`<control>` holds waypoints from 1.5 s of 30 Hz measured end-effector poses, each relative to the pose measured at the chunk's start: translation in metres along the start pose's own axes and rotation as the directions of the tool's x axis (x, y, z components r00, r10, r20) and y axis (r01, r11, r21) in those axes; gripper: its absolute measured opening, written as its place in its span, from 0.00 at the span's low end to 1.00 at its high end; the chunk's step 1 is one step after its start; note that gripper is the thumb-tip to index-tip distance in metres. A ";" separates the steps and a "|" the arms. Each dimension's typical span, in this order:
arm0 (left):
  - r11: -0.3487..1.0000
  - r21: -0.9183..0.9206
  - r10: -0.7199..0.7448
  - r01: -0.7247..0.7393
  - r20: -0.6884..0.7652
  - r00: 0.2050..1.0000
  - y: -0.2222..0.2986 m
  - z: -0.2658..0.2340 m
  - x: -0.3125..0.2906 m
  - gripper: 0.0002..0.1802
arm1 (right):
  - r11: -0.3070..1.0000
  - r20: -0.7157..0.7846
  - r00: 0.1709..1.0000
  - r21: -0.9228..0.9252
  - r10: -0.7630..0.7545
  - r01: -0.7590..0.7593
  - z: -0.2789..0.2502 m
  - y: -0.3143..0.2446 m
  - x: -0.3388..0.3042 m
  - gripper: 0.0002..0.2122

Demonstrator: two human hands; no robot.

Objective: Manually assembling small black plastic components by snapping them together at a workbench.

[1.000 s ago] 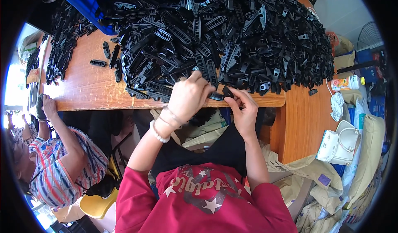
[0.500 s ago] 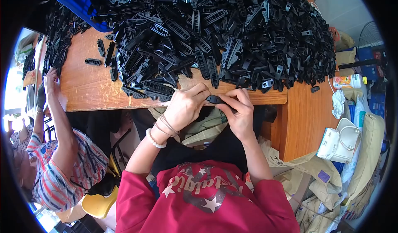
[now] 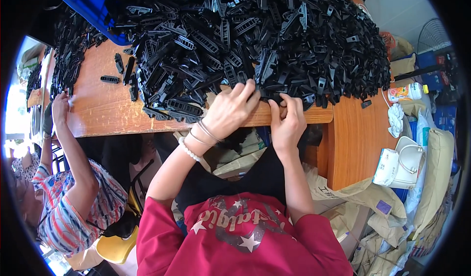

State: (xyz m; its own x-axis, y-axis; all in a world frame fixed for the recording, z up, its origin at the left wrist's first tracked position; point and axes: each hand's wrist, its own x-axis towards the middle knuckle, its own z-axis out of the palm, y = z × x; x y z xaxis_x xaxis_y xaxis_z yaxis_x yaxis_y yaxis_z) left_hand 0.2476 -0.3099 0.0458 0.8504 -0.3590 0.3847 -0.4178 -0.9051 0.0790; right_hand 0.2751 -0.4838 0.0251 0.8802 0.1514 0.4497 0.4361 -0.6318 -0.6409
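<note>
A large heap of black plastic parts, long ladder-like strips and small clip-like pieces, covers the wooden table. My left hand, with thin bangles and a white bead bracelet at the wrist, reaches to the heap's near edge. Its fingers are bent and close together, and whatever lies under their tips is hidden. Just right of it, at the table's front edge, my right hand is closed, thumb and forefinger pinching at a small black plastic part that is mostly covered by the fingers.
A blue plastic bin tilts at the back left. At far left a co-worker's hand handles similar parts. A lower wooden side table adjoins on the right, beside a white handbag, a bottle and sacks.
Both hands have moved from in front of the table edge, where they held a small black part between them, up to the heap's near edge. They are now slightly farther apart.
</note>
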 end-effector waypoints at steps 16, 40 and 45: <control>0.983 -0.185 -0.030 0.015 -0.077 0.997 0.002 -0.002 -0.019 0.18 | 0.899 0.213 0.884 -0.051 -0.416 0.435 -0.020 0.018 0.015 0.17; 0.793 -0.582 -0.268 0.184 -0.062 0.961 0.011 0.002 -0.041 0.14 | 0.914 0.449 0.866 0.405 -0.219 0.022 -0.019 0.005 0.002 0.15; 0.753 -0.647 -0.198 0.117 -0.053 0.979 0.007 -0.009 -0.043 0.13 | 0.855 0.391 0.908 0.513 -0.152 -0.078 -0.021 0.009 -0.009 0.08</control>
State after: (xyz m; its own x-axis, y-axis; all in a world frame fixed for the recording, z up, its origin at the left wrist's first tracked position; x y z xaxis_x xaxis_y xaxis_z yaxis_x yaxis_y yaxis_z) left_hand 0.2050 -0.2988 0.0378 0.8981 -0.1599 0.4097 -0.4219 -0.5764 0.6998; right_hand 0.2674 -0.5063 0.0285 0.8060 0.5307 0.2623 0.4003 -0.1623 -0.9019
